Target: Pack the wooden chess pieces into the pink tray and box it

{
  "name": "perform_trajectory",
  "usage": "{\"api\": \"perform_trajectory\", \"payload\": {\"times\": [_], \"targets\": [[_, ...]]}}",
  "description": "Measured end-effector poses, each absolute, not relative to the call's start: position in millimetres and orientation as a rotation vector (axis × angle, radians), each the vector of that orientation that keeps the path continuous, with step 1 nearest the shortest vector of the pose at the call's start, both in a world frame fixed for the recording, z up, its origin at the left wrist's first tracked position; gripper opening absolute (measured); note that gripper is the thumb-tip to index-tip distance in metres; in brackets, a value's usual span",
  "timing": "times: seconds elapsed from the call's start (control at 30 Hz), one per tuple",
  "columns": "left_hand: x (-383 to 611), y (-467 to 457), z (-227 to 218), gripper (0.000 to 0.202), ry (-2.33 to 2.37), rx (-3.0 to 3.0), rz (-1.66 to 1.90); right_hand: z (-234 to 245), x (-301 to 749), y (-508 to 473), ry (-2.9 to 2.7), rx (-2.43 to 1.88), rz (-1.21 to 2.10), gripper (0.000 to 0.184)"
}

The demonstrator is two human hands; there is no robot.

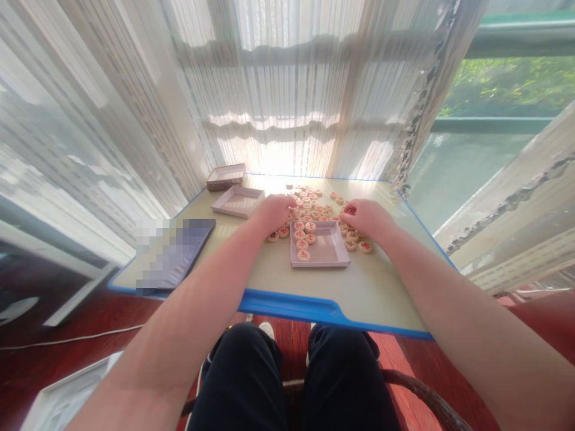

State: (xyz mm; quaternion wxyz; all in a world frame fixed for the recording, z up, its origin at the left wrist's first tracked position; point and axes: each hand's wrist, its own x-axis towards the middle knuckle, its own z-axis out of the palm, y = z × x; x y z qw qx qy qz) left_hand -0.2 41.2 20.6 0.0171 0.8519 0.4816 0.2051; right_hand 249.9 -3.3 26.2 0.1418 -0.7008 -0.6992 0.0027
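Many round wooden Chinese chess pieces (pixel 306 203), marked with red or black characters, lie in a loose heap on the table. In front of the heap stands a shallow open box (pixel 327 248); several red-marked pieces (pixel 300 235) sit in two columns along its left side. My left hand (pixel 276 214) is at the heap's left edge, fingers curled down among the pieces. On the opposite side, my right hand (pixel 369 216) has thumb and fingers drawn together beside the pieces. What either set of fingertips holds, if anything, is too small to make out.
The pale table (pixel 386 293) has a blue rim (pixel 291 302). Another shallow box part (pixel 238 202) and a stacked box (pixel 226 175) stand at the back left. A dark, partly blurred-out object (pixel 191 254) lies at the left edge. Striped curtains (pixel 278 78) hang behind.
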Motion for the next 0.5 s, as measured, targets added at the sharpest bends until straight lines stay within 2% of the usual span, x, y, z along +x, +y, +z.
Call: {"api": "perform_trajectory", "payload": {"times": [0.33, 0.5], "targets": [[0.0, 44.9, 18.4, 0.037, 1.499, 2.666, 0.649, 21.8, 251.3, -0.8, -2.036, -1.950, 0.031, 0.028], [1.2, 41.2, 21.7, 0.037, 1.496, 2.656, 0.628, 35.4, 242.9, -14.1, -1.927, -1.839, 0.000, 0.033]]}}
